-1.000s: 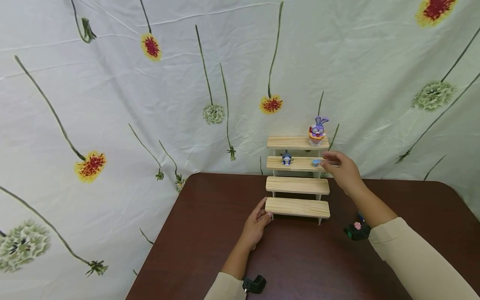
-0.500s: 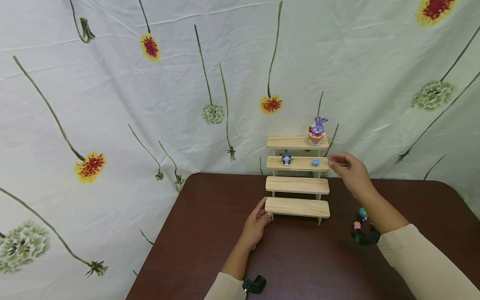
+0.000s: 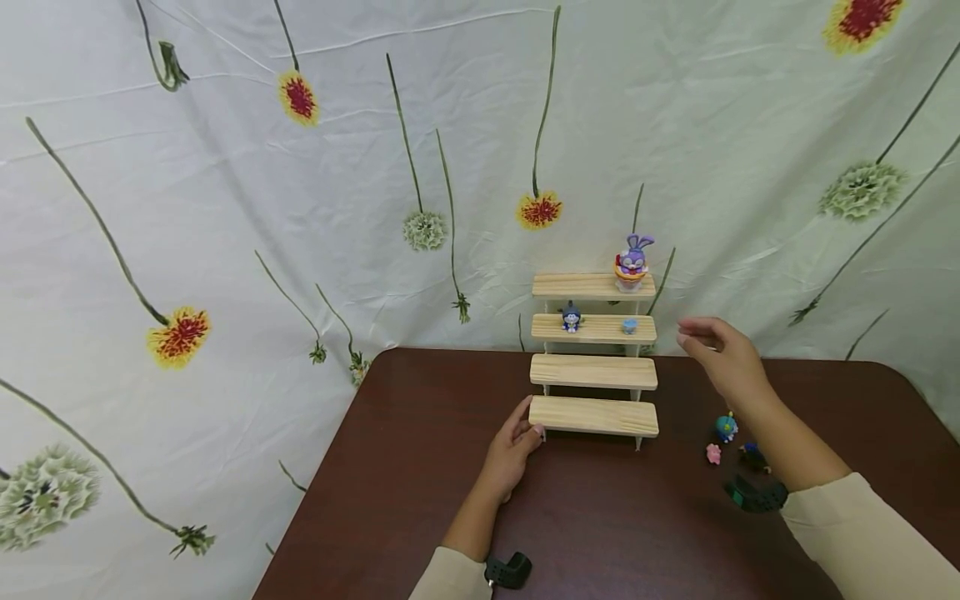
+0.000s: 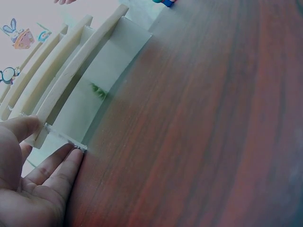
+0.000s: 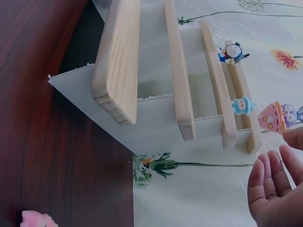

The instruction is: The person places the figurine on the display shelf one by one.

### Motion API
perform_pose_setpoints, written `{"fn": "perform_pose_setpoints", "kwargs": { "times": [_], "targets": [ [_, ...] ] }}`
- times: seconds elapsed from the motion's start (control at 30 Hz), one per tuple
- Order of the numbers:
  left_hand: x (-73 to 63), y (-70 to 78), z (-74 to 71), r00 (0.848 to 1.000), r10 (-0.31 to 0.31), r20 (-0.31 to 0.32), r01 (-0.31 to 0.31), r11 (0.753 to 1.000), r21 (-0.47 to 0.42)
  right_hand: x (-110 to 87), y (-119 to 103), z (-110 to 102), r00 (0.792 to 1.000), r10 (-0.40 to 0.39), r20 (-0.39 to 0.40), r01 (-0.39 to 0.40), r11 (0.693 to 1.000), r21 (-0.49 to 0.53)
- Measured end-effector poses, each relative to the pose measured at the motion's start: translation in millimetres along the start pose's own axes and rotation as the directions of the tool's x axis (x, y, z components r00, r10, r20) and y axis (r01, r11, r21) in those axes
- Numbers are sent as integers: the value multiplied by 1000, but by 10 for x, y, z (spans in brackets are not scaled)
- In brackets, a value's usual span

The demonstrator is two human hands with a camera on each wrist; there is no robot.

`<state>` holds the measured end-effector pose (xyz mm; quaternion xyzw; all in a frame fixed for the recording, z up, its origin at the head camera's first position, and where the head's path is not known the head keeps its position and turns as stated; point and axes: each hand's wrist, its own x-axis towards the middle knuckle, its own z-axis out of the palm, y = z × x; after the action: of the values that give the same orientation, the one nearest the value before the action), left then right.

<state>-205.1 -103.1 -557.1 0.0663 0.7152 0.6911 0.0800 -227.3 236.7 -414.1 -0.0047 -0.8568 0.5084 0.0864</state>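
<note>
Across the dark reddish-brown tabletop (image 3: 420, 475), wood grain shows in the left wrist view, and the rounded far corners sit near a pale hanging cloth (image 3: 337, 192) printed with dandelions, red-and-yellow blooms and long green stems. Near the far edge stands a four-step wooden stand (image 3: 593, 371) on pale side supports. Its top step bears a purple rabbit figure (image 3: 632, 260) at the right end; the next step down carries a dark blue figure (image 3: 571, 319) towards the left and a small light blue figure (image 3: 629, 327) towards the right. Right of the stand, a pink figure (image 3: 713, 453), a blue-green figure (image 3: 725, 427) and a dark figure (image 3: 753, 457) lie close together on the tabletop.

The left hand (image 3: 507, 457) reaches forward, thumb and fingers holding the left end of the stand's lowest step. The right hand (image 3: 723, 360) hangs in the air right of the stand, apart from it, fingers parted from the thumb, loosely bent and holding nothing. Both forearms wear cream sleeves (image 3: 870, 533).
</note>
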Motion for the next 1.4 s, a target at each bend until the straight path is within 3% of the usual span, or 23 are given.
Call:
{"fn": "perform_pose_setpoints", "kwargs": {
  "times": [0.5,1.17,1.4],
  "targets": [
    [-22,17,-2,1000,1,9,-1,1000,8,-236,121,-141,999,3,33,-5,998,69],
    [-30,38,8,1000,-16,8,16,1000,-5,-517,369,-324,999,34,25,-35,999,6],
    [-36,37,1,1000,-13,7,13,1000,-1,-584,489,-366,999,37,23,-38,999,26]
  ]
}}
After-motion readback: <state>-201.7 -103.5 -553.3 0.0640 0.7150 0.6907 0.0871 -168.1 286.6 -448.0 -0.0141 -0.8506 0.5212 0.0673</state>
